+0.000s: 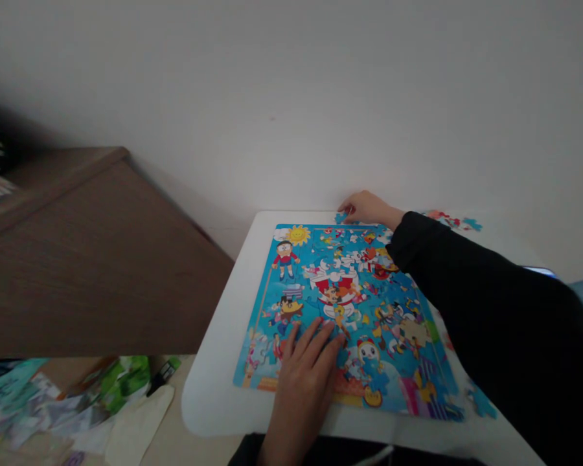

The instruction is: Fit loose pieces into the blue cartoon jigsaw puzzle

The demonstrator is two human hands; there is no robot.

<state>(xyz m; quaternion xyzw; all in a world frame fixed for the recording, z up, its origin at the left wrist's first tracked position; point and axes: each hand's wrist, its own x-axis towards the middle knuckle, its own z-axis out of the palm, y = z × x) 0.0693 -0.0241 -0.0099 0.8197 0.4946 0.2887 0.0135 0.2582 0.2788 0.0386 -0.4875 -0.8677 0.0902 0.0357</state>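
A jigsaw puzzle board [267,285] with a blue cartoon picture lies on the white table. My left hand [307,362] rests on its lower middle, fingers stretched out over the picture. Beyond the board's far edge, my right hand [366,207] pinches a blue puzzle piece [341,218] near the wall. Loose pieces lie on top of the picture, among them a beige one [414,331] at the right. My right sleeve hides part of the board's right side.
More loose puzzle pieces [454,221] lie at the table's back right, and a blue piece [483,404] sits near the right front. A phone-like object [539,271] is partly behind my sleeve. A brown wooden cabinet [102,272] stands left of the white table [208,388]; bags [124,385] lie below it.
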